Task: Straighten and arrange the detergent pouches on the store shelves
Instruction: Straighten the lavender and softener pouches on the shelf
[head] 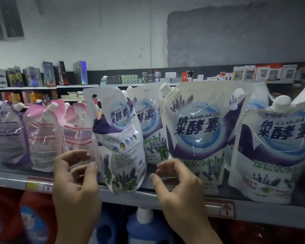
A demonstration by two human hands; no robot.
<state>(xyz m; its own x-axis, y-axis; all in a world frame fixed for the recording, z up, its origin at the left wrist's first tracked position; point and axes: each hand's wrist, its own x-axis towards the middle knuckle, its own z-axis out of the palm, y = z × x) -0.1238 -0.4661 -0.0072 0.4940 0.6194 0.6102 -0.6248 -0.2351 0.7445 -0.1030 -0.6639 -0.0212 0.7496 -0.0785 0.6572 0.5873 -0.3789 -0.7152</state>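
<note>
- Hands first: the left hand (74, 175) is parked at the side seam of the tilted pouch (120, 138), thumb touching it. Whether the seam is actually pinched can't be told.
- The right hand (176, 184) is kept loose, fingers half curled, nothing held, just beside the bottom of the big pouch (201, 134).
- The tilted pouch is leaned left on the shelf (148, 196), its bottom poking over the front lip.
- Pink pouches (48, 138) are lined up to its left.
- A blue jug (143, 231) can be seen below.
</note>
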